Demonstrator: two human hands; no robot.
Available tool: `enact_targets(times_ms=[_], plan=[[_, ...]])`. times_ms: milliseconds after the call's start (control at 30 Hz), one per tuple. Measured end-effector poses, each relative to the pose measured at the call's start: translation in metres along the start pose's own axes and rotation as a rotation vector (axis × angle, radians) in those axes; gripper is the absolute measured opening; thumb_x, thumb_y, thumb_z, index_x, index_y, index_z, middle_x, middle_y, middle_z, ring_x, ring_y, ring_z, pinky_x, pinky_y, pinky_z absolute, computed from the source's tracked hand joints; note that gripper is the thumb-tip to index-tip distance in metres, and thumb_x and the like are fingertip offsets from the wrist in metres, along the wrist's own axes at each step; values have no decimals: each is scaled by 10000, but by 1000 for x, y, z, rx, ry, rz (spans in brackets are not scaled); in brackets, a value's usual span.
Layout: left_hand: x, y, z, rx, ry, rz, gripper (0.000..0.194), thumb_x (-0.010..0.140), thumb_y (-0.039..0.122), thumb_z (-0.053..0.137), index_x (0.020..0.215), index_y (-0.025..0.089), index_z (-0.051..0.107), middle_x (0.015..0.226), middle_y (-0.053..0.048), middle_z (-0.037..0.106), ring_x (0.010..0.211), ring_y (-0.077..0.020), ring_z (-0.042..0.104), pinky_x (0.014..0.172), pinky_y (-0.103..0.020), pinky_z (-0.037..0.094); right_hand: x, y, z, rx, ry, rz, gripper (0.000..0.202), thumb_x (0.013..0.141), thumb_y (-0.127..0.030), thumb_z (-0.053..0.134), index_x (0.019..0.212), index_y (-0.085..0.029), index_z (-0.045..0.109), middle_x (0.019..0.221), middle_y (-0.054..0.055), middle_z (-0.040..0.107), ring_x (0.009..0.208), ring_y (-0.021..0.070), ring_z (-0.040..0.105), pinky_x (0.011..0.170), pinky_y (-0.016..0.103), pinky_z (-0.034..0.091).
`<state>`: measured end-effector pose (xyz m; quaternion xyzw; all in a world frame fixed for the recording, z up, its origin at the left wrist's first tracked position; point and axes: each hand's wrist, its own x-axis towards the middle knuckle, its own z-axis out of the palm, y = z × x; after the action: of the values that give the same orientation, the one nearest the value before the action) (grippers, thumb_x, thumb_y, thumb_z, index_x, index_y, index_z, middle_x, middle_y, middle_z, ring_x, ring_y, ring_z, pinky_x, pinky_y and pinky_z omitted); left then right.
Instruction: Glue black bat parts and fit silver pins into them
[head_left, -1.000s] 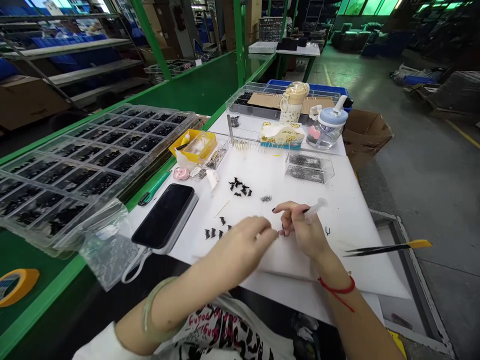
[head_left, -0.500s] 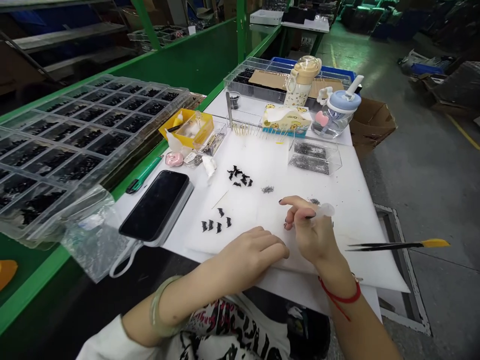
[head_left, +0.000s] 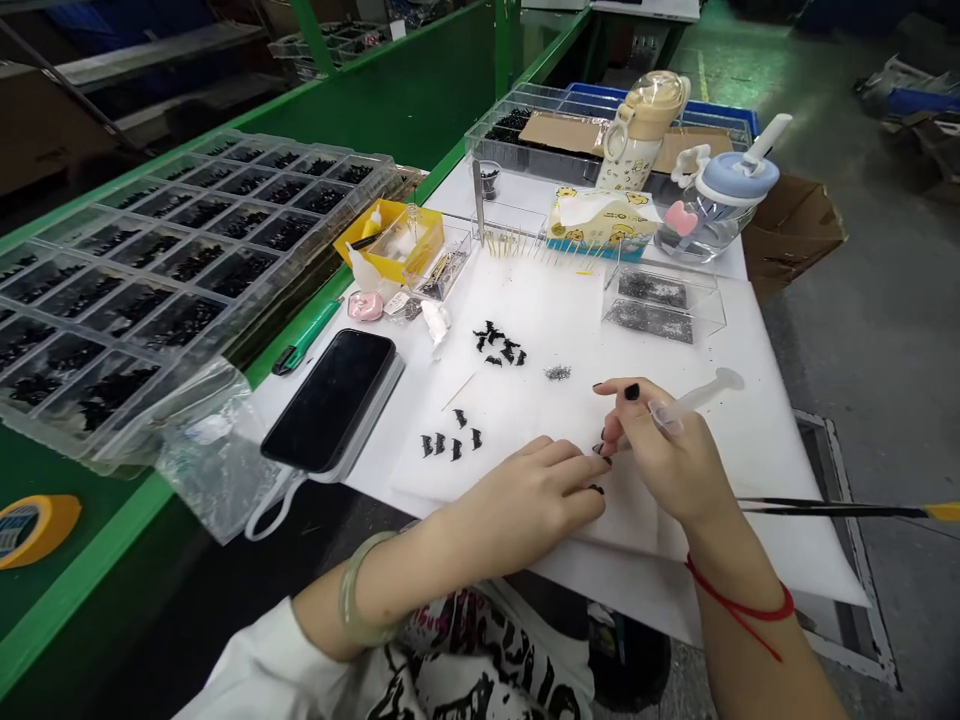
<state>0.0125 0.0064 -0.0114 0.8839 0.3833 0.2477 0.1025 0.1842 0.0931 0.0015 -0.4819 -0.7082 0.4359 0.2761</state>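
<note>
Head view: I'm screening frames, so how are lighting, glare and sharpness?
In head view, the white foam sheet is bright, the shelves dim; head view, greenish glare on the floor; head view, left hand and right hand fairly sharp, the clear tube pale against white.

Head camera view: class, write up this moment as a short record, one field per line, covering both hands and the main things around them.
Right hand: holds a translucent plastic syringe
Left hand: fingertips close to those of the right hand; whether it holds anything is unclear
Work surface: white foam sheet
Black bat-shaped pieces: five spaced apart, more clustered farther back
Grains: small dark-grey pile, beyond the hands
Rear right of sheet: clear plastic box, dark contents
Left of sheet: black-screened phone
</note>
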Motion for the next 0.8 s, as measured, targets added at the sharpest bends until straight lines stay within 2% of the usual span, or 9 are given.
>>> enact_targets(times_ms=[167,300,367,467,567,633,667,733,800], plan=[[-4,13,-11,21,30,-116,281,872,-49,414,969,149,588,1214,-175,669,1032,-247,671,821,-360,603,-2,7,-2,75,-50,-5,539,992,-683,437,1089,-209,674,658,12,618,628,182,636,610,321,512],[-3,32,2,67,183,-343,89,971,114,454,1017,125,529,1011,-190,656,1010,-306,670,777,-422,637,-4,6,-1,144,-33,-18,550,991,-692,426,1056,-208,678,643,13,598,590,178,616,591,326,501],[-2,40,12,96,247,-415,121,990,210,517,1025,95,527,995,-212,637,984,-336,668,772,-465,642,-4,3,1,179,-22,-25,553,987,-693,436,1039,-204,688,627,13,594,571,175,611,581,326,500],[-1,46,21,130,299,-442,162,965,217,579,1007,66,541,1000,-241,619,959,-373,664,745,-510,641,-6,-4,2,270,25,-57,567,957,-721,471,989,-203,699,642,19,604,573,179,625,601,341,530],[1,46,21,152,320,-435,83,935,139,591,986,89,549,973,-212,617,953,-375,658,733,-510,636,-7,-13,-3,436,125,-99,550,934,-743,488,917,-223,664,668,10,579,586,182,619,673,395,589],[2,45,20,164,325,-427,64,924,100,583,975,121,551,951,-172,618,952,-352,654,741,-484,633,-7,-19,-10,547,167,-90,427,926,-675,587,931,-249,617,645,-29,504,502,141,519,574,352,561],[3,44,20,171,327,-426,64,925,97,579,966,138,552,935,-153,616,948,-340,650,744,-474,630,-6,-21,-13,593,162,-73,402,889,-651,665,962,-262,593,633,-51,458,459,117,441,500,312,505],[6,44,21,194,339,-432,36,939,137,583,945,157,554,903,-132,611,933,-329,637,739,-472,622,-4,-26,-18,684,116,-33,531,782,-699,751,1069,-306,537,639,-78,384,431,90,315,438,269,394],[10,44,23,224,354,-443,54,952,188,590,911,168,561,869,-121,602,910,-326,621,726,-484,610,-1,-28,-19,804,29,7,596,791,-789,657,1182,-382,466,682,-74,380,454,99,311,481,279,398]])
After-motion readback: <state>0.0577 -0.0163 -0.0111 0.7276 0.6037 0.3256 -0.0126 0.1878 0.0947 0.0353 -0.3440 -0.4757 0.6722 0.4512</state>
